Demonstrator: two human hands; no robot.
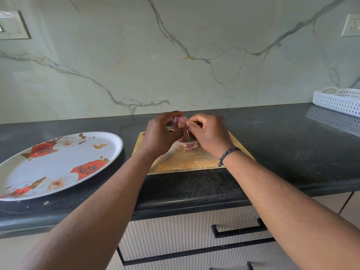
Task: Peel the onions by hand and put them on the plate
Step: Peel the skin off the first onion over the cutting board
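Note:
A small red onion (178, 124) is held above the wooden cutting board (187, 158), its root end facing me. My left hand (159, 133) grips it from the left. My right hand (209, 133) pinches its skin on the right side, and a strip of purple skin (184, 137) hangs down from the onion. Loose bits of peel (188, 146) lie on the board under my hands. The white plate with red roses (58, 162) sits on the counter to the left, with no onion on it. Something dark red shows behind my right hand, mostly hidden.
The black stone counter (282, 145) runs across the view, with a marble wall behind it. A white perforated tray (337, 100) stands at the far right. Drawers with black handles (239, 229) are below the counter edge.

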